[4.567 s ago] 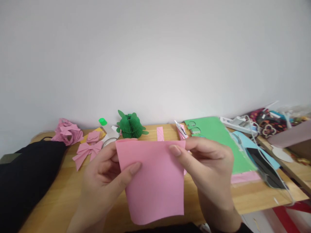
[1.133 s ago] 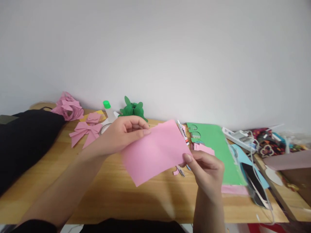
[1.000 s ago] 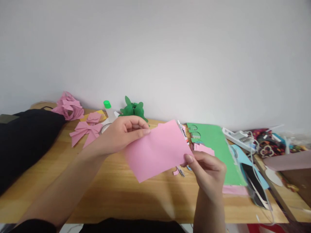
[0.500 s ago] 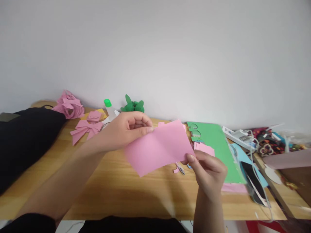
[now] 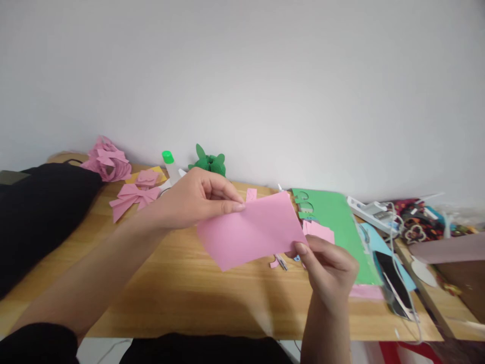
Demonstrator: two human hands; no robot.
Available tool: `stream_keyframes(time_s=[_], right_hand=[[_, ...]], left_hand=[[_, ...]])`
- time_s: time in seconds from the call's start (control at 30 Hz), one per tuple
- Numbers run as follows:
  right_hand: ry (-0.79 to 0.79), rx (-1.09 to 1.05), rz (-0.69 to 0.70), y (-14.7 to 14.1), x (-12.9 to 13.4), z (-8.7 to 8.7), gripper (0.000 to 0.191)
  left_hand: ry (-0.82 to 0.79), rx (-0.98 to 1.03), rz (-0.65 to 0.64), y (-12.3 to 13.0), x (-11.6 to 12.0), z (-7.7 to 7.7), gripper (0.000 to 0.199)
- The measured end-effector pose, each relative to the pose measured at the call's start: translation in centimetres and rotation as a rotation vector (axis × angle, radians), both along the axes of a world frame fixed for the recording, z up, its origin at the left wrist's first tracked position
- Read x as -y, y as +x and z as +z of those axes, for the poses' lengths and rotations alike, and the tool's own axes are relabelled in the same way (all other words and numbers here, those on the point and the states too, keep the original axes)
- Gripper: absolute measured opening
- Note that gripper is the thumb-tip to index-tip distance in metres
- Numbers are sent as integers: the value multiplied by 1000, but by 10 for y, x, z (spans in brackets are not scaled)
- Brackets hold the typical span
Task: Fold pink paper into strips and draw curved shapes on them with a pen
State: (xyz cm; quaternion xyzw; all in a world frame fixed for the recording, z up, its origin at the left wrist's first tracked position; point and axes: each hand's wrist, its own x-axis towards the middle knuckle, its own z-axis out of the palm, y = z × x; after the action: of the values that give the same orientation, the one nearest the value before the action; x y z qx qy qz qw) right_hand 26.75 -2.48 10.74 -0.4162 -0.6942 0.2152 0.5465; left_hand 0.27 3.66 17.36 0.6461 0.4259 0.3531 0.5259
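A pink paper sheet point(image 5: 253, 232) is held up above the wooden table point(image 5: 182, 298), tilted, its left end hanging lower. My left hand point(image 5: 204, 199) pinches its upper edge between thumb and fingers. At the sheet's lower right corner, my right hand point(image 5: 328, 268) grips it, thumb on top. Under and behind the sheet lie a pen point(image 5: 281, 262) and small pink pieces point(image 5: 318, 231), partly covered. The far side of the sheet is hidden.
Pink paper bows point(image 5: 134, 196), a glue stick point(image 5: 170, 164) and a green paper shape point(image 5: 209, 163) stand at the back left. Green sheets point(image 5: 333, 222), a power strip point(image 5: 373, 212) and a phone point(image 5: 394, 278) lie right. Black cloth point(image 5: 45, 217) covers the left.
Both hands have shifted slightly to the right with the pink sheet between them. The sheet now looks flatter, its faint bend gone. The camera view has moved a little.
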Motion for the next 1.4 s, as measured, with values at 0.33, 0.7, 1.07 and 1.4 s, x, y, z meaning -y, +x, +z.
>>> stream_keyframes(time_s=[0.33, 0.7, 1.07, 1.4], right_hand=[[-20, 27, -10, 2, -4, -5, 14], [-720, 45, 308, -23, -61, 35, 24], [-681, 439, 370, -60, -90, 51, 9], [-744, 352, 471, -27, -89, 67, 7]], left_hand=[[105, -84, 49, 5, -2, 7, 13], [-12, -355, -135, 11, -35, -13, 11], [-14, -328, -224, 8, -33, -30, 9], [-16, -326, -242, 5, -28, -24, 9]])
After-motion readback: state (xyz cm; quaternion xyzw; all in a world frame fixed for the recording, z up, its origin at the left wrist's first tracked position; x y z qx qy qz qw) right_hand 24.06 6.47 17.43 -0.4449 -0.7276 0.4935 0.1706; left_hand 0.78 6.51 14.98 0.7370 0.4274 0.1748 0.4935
